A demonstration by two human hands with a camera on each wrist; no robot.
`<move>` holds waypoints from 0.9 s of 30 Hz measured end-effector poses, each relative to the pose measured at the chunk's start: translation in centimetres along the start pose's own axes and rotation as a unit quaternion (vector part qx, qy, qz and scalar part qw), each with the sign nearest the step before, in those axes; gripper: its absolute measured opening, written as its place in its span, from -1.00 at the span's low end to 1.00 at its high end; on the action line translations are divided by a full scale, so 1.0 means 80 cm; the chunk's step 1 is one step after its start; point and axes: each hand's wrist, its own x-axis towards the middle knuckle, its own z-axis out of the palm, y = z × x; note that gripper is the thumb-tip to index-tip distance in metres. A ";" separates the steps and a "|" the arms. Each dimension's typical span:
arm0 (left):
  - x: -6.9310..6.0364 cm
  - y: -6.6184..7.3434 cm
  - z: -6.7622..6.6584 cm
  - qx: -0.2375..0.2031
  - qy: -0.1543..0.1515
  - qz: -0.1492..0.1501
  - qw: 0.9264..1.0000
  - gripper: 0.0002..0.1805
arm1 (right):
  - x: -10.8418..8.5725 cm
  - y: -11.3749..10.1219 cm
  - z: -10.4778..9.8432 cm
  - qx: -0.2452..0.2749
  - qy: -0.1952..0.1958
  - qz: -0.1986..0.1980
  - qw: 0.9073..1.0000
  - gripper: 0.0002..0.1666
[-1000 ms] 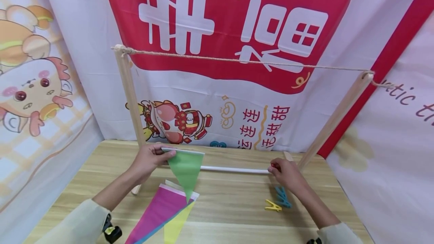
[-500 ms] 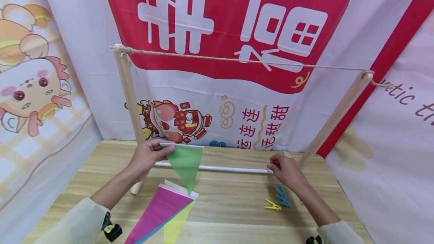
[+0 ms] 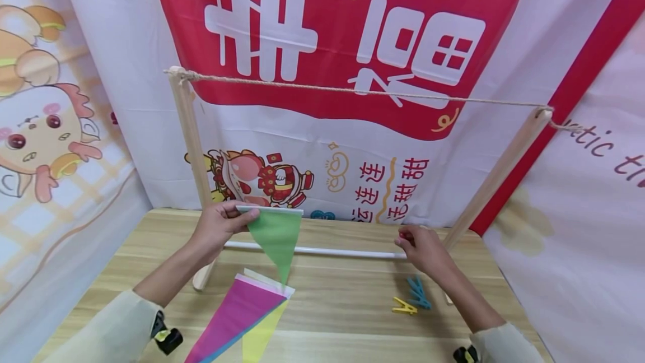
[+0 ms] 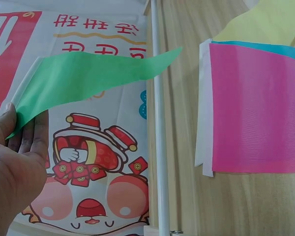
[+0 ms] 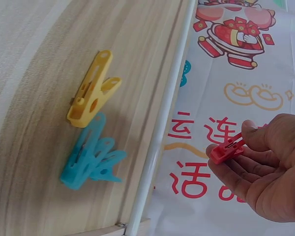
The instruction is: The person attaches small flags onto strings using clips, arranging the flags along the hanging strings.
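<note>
My left hand (image 3: 215, 231) pinches a green triangular pennant (image 3: 276, 234) by the left end of its white top band; the point hangs down. In the left wrist view the green pennant (image 4: 83, 78) spreads out from thumb and fingers. My right hand (image 3: 425, 248) holds a red clothespin (image 5: 227, 150) between thumb and fingers, seen best in the right wrist view. On the table below lie a yellow clothespin (image 3: 405, 306) and blue clothespins (image 3: 418, 293). Magenta (image 3: 239, 315) and yellow pennants (image 3: 263, 335) overlap at the front left, with a blue edge between them.
A twine line (image 3: 322, 88) is stretched between a left wooden post (image 3: 191, 139) and a right wooden post (image 3: 499, 178). A white rod (image 3: 347, 252) joins the posts low down, across the wooden table (image 3: 347, 335). A printed cloth (image 3: 312, 128) hangs behind.
My left hand has risen slightly with the green pennant, uncovering more of the white rod. My right hand has moved up a little, still holding the red clothespin.
</note>
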 end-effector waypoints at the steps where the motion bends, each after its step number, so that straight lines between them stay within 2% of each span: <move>1: 0.000 0.001 0.000 0.000 0.000 0.000 1.000 -0.65 | 0.000 -0.001 -0.001 -0.002 0.002 -0.004 1.000 -0.80; 7: 0.002 0.006 -0.001 -0.015 0.002 0.004 1.000 -0.71 | 0.002 -0.010 -0.007 -0.003 0.014 -0.013 1.000 -0.82; 11: 0.004 0.009 -0.002 -0.027 0.005 0.008 1.000 -0.81 | 0.004 -0.016 -0.013 -0.006 0.022 -0.014 1.000 -0.76; 15: 0.006 0.013 -0.002 -0.028 0.007 0.008 1.000 -0.81 | 0.008 -0.023 -0.021 -0.005 0.033 -0.017 0.999 -0.70; 21: 0.008 0.019 -0.003 -0.028 0.012 0.011 0.999 -0.83 | 0.013 -0.035 -0.028 -0.008 0.044 -0.031 0.999 -0.75; 27: 0.012 0.028 -0.006 -0.057 0.013 0.016 0.998 -0.91 | 0.018 -0.049 -0.035 -0.003 0.050 -0.041 0.998 -0.70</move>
